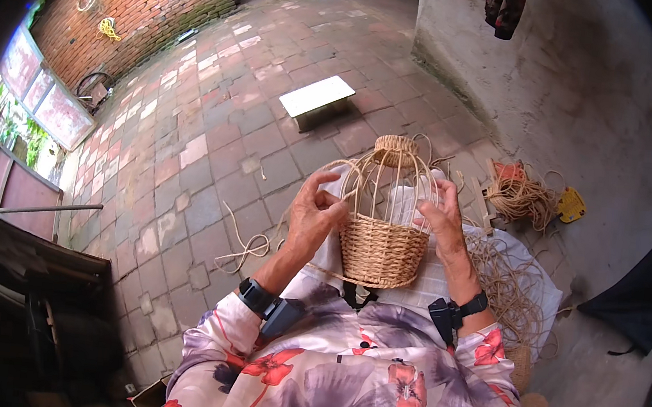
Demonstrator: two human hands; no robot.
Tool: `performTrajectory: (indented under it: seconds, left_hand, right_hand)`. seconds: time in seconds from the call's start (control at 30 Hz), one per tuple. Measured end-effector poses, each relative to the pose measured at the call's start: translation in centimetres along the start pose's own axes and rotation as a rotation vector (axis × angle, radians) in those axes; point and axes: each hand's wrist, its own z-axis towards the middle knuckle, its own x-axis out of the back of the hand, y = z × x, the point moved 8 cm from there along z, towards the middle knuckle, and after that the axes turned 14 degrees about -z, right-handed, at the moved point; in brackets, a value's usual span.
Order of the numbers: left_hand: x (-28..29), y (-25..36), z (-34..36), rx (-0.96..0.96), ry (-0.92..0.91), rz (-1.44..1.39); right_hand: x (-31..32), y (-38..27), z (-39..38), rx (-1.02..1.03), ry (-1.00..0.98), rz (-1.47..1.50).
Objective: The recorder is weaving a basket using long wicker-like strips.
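A small woven basket [383, 250] of tan fibre rests on my lap over a pale cloth [421, 279]. Thin upright ribs rise from its woven lower half to a small woven cap [395, 149] at the top. My left hand [311, 216] pinches a strand at the basket's left side, near the top of the woven band. My right hand [443, 215] grips the ribs on the right side. Both wrists carry black bands with small black devices.
Loose fibre cord [512, 288] lies coiled at my right, with another bundle [521, 197] and a yellow tool [571, 204] by the grey wall. A white low stool [317, 97] stands ahead on the brick paving. A folded black umbrella [634, 300] lies at far right.
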Motion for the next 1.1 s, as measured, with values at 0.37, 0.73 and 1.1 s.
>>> performTrajectory:
  seconds: [0.37, 0.73, 1.1]
  left_hand:
    - [7.5, -3.2, 1.8, 0.267, -0.08, -0.056]
    - [-0.6, 0.6, 3.8, -0.14, -0.323, 0.471]
    - [-6.3, 5.1, 1.0, -0.588, -0.252, 0.693]
  right_hand:
    - [0.5, 0.6, 0.1, -0.032, -0.105, 0.069]
    - [0.8, 0.5, 0.1, 0.046, -0.096, 0.018]
    - [3.2, -4.2, -2.1, 0.329, 0.288, -0.385]
